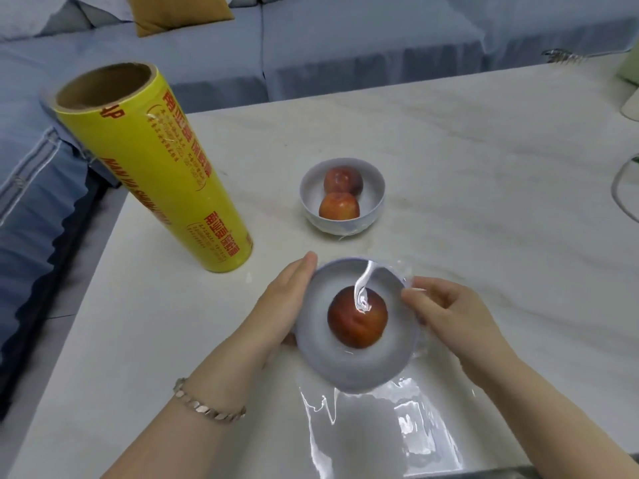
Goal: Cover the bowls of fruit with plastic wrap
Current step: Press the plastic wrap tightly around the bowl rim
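A pale bowl (321, 361) with one red fruit (358, 318) sits near the table's front edge, with clear plastic wrap (383, 420) stretched over it and trailing toward me. My left hand (283, 305) lies flat against the bowl's left side. My right hand (449, 312) pinches the wrap at the bowl's right rim. Behind it stands a second white bowl (375, 188) holding two red fruits (340, 193); film seems to cling around its base. A tall yellow roll of plastic wrap (155, 167) stands upright at the left.
The white marble table (484, 167) ends at the left beside a blue sofa (34, 202). A mustard cushion (179, 12) lies on the sofa behind. A pale green object (631, 70) and a curved cable (622, 188) sit at the right edge.
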A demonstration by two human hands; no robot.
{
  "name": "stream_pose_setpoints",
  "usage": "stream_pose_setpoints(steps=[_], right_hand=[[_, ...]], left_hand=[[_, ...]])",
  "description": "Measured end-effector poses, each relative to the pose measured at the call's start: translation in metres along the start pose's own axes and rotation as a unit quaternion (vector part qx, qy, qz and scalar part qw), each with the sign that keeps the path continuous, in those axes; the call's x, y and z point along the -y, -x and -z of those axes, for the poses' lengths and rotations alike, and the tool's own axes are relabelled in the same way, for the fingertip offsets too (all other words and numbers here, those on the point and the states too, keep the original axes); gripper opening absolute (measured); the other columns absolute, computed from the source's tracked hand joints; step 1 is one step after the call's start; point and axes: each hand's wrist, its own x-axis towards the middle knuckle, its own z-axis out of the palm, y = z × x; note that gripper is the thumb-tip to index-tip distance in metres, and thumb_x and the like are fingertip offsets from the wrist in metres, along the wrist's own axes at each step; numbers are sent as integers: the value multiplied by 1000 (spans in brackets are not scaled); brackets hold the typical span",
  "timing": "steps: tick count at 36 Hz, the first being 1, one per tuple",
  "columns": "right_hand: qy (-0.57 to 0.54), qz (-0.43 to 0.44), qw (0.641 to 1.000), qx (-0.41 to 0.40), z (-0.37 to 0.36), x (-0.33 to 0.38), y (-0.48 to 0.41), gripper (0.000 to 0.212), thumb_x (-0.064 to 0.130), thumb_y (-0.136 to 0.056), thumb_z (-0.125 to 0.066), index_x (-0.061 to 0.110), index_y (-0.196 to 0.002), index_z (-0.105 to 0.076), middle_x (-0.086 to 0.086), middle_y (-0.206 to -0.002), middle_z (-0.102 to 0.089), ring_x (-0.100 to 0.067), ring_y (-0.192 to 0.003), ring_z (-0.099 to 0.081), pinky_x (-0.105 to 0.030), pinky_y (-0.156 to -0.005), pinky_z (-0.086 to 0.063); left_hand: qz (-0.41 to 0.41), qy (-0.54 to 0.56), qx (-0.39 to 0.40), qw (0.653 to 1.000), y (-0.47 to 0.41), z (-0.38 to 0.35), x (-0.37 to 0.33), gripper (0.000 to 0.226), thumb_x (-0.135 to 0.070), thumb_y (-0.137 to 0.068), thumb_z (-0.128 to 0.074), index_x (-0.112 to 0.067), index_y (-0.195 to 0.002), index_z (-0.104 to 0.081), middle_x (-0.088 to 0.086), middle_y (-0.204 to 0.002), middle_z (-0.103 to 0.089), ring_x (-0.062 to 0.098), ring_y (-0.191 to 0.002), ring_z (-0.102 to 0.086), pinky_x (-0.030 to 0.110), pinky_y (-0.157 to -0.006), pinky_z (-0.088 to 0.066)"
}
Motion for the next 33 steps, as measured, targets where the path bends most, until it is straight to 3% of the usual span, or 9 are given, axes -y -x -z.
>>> stream_pose_setpoints(steps=[3,7,9,12,16,18,21,25,33], right_hand=[[101,74,992,15,7,5,1,18,11,-73,-73,23,-85,-66,17,-74,-67,13,-58,-58,2,-58,-41],[166,130,974,83,7,10,9,31,16,-64,-80,38,-75,-63,35,-72,-65,15,-70,-60,1,-65,-42],[180,153,967,98,6,11,12,27,34,-55,-78,41,-75,-62,35,-79,-65,11,-77,-62,-1,-69,-43],[191,172,959,117,3,12,15,33,51,-46,-63,43,-78,-62,29,-91,-65,4,-86,-62,-6,-75,-44],[210,167,948,173,2,20,14,37,53,-48,-66,41,-83,-61,23,-96,-63,1,-91,-60,-9,-78,-45],[212,138,943,215,2,26,9,42,58,-53,-77,36,-85,-61,21,-91,-64,1,-86,-61,-13,-77,-47],[203,105,943,243,-1,36,3,36,56,-59,-65,27,-80,-61,18,-79,-64,3,-74,-58,-15,-72,-45],[243,121,931,244,-10,44,-1,12,31,-83,-62,24,-74,-60,5,-87,-62,-2,-76,-56,-15,-73,-43],[42,124,979,155,-19,57,-4,25,14,-86,-58,10,-61,-54,-1,-44,-46,-9,-37,-42,-13,-44,-38]], left_hand=[[-4,24,39,999,12,-3,10,45,-67,-87,-33,-39,-106,-63,-8,-106,-69,13,-98,-64,36,-85,-53],[-54,44,10,998,22,-6,20,34,-70,-76,-48,-41,-90,-59,-13,-95,-66,7,-92,-62,35,-89,-50],[-77,39,-7,996,24,-5,24,35,-70,-72,-56,-38,-85,-58,-9,-89,-65,7,-83,-60,24,-79,-47],[-118,48,-26,991,25,-3,22,20,-41,-85,-61,-22,-85,-56,-9,-69,-62,7,-68,-55,11,-61,-42],[-184,31,-12,982,24,-8,21,23,-51,-68,-60,-31,-79,-64,-17,-78,-68,-4,-78,-61,5,-70,-42],[-194,39,-20,980,22,-10,23,34,-58,-61,-52,-35,-79,-68,-20,-88,-70,-4,-90,-62,6,-77,-43],[-194,57,-26,979,22,-10,22,22,-51,-65,-56,-36,-74,-70,-20,-87,-72,-3,-90,-63,7,-77,-44],[-205,57,-24,977,24,-12,22,20,-49,-66,-57,-36,-74,-70,-19,-84,-71,-3,-85,-63,7,-73,-44],[-222,64,-57,971,28,-18,23,24,-53,-57,-60,-37,-72,-70,-23,-82,-71,-6,-83,-64,4,-71,-44]])
